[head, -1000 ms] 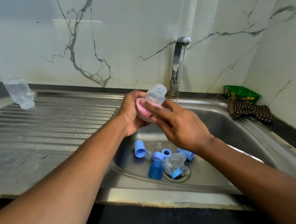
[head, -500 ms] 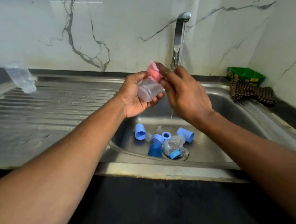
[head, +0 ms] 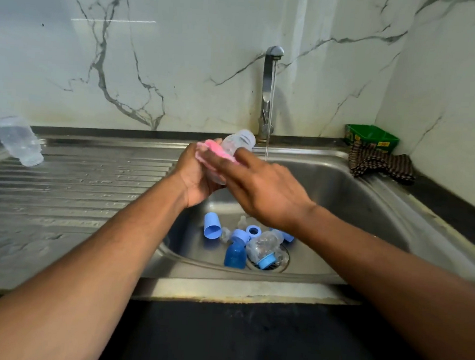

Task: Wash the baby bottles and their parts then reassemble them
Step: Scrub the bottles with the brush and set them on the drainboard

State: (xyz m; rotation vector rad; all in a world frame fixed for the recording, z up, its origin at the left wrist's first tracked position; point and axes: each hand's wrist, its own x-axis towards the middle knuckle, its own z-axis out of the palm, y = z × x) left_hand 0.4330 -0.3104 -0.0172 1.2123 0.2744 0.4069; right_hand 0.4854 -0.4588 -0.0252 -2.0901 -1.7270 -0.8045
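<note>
Above the sink basin, my left hand (head: 196,177) grips a clear baby bottle (head: 237,145) whose threaded neck points up and to the right. My right hand (head: 261,188) presses a pink sponge (head: 214,149) against the bottle's side, fingers wrapped over it. Down in the sink (head: 354,203) near the drain lie a blue cap (head: 211,226), a blue bottle (head: 235,253), blue rings (head: 253,231) and a second clear bottle (head: 263,244) with a blue collar. Another clear bottle (head: 17,140) lies on the drainboard at far left.
The tap (head: 269,90) runs a thin stream just right of the held bottle. A green box (head: 371,136) and a dark striped cloth (head: 376,163) sit at the back right corner. The ridged steel drainboard (head: 77,186) stretches left of the basin.
The bottle has turned from mouth-down with the sponge at its top to neck pointing up-right; the sponge now lies along its side under my right fingers.
</note>
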